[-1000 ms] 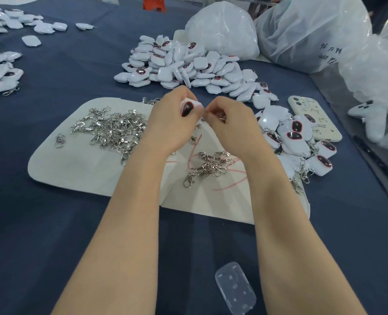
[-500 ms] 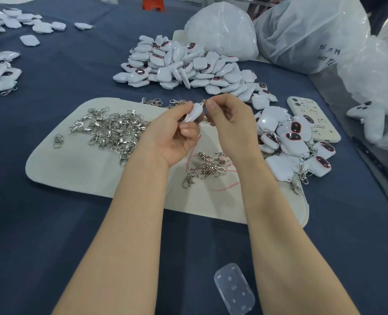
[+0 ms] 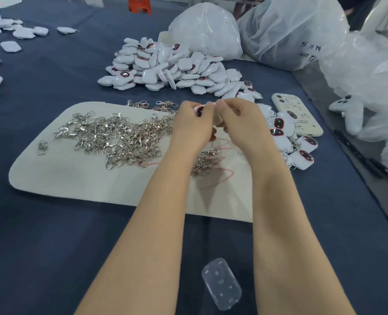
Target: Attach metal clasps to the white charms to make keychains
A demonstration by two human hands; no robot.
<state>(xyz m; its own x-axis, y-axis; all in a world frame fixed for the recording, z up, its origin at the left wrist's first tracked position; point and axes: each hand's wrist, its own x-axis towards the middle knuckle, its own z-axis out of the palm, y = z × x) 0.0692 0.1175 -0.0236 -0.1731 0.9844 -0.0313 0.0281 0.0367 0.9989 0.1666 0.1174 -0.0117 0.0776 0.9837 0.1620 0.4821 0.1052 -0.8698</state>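
While your left hand (image 3: 192,127) pinches the small white plastic charm with a dark red-rimmed face (image 3: 198,110) above the far edge of the cream felt mat (image 3: 75,178), the charm's long axis runs left to right between both hands. Your right hand (image 3: 242,123), fingers curled, pinches its right end. Whether a metal clasp sits there cannot be told.

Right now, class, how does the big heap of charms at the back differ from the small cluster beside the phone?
The back heap is far larger and piled high; the cluster is small and low. Metal clasps show on the cluster, none on the back heap. Both hold white charms with dark faces.
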